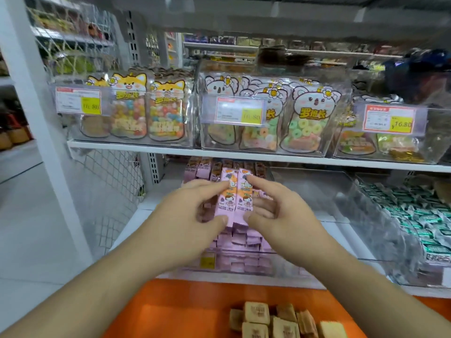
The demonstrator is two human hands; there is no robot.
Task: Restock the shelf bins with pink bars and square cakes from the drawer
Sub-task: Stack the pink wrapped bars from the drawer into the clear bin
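Two pink bars [235, 191] stand side by side, upright, held just above the clear bin [244, 258] on the lower shelf, which is already stacked with rows of the same pink wrappers. They look light and slim, film-wrapped, likely a little slick and crushable if squeezed hard, so taking them by the long edges and the crimped ends, as here, seems the sound place to hold. The left hand [192, 208] pinches the left bar, thumb at its lower end and fingers curled over its upper left edge; the right hand [273, 206] mirrors it on the right bar, forefinger reaching to the top and thumb under the bottom, so each grip is closed on the bars. Both forearms reach straight in from below the bin, wrists level, palms turned toward each other. I judge the bars are about to be set down onto the stack. Below the bin, nearest the person, an orange drawer [185, 311] holds tan square cakes [275, 322] in a loose heap, untouched. To the right of the bin sits another clear bin with green-wrapped sweets [415, 215]. On the shelf above the bin stand bags of coloured gummies [146, 113] behind price tags [240, 111].
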